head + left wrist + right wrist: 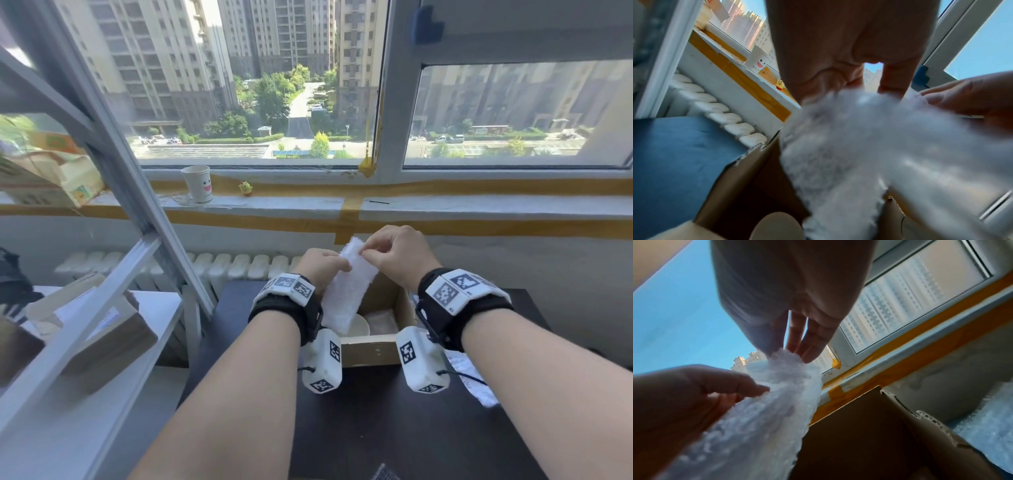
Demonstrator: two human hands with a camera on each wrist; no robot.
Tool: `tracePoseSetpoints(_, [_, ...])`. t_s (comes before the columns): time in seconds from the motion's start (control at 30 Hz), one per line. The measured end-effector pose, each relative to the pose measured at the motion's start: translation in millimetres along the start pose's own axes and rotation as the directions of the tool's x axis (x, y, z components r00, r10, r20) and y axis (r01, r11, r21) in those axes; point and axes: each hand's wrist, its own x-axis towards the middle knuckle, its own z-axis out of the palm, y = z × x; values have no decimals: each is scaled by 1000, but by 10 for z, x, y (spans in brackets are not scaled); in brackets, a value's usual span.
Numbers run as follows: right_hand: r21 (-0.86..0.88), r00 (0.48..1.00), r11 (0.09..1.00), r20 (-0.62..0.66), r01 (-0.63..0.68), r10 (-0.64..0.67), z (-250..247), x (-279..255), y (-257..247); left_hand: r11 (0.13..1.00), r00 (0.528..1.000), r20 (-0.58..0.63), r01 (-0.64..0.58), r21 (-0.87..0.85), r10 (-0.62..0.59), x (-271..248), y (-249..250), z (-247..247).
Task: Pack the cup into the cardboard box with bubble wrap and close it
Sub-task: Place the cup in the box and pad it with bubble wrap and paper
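Both my hands are raised above the open cardboard box (368,349), working one strip of bubble wrap (346,291). My left hand (320,265) pinches the strip's left edge near its top, fingers curled in on it; in the left wrist view the fingertips (893,81) press into the white wrap (859,146), which fills most of that picture and is blurred. My right hand (399,253) pinches the top end of the strip between thumb and fingers; the right wrist view shows those fingers (813,344) closing on the bunched upper end of the wrap (764,402), with my left hand (684,402) gripping it lower down. The strip hangs tilted, its lower end dipping into the box. The cup (359,325) is inside the box, against the near wall, a pale rounded rim partly hidden by the hanging wrap; the left wrist view catches its rim (777,227) at the bottom edge. More wrap appears to lie in the box to the right of the cup. The box flaps stand open, ragged edges visible in the right wrist view (869,434). The box stands on a dark table (376,428), and a loose piece of bubble wrap (474,380) lies on the table right of the box. On the windowsill (445,205) beyond stand a paper cup with a smiling face (198,183) and a small yellow figure (245,188).
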Motion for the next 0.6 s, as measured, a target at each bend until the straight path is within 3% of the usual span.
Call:
tracePoseSetpoints(0.2, [-106,994,993,91,-57,67,48,21,-22,989,996,66,73,-128,-64,53,-3,-54])
tracePoseSetpoints(0.3, [-194,997,979,38,-58,67,62,-19,-34,984,993,54,113,-134,-107,-8,21,-68])
tracePoseSetpoints(0.37, [-221,999,975,-36,-24,16,91,-39,-58,979,982,15,187,-84,-186,-9,10,-64])
tracePoseSetpoints(0.47, [-284,993,957,-74,65,-89,124,-55,-103,942,967,92,252,-219,-238,-17,41,-85])
tracePoseSetpoints(0.6, [-302,981,934,42,193,-189,172,-65,-146,884,957,169,283,-371,-235,-29,95,-121])
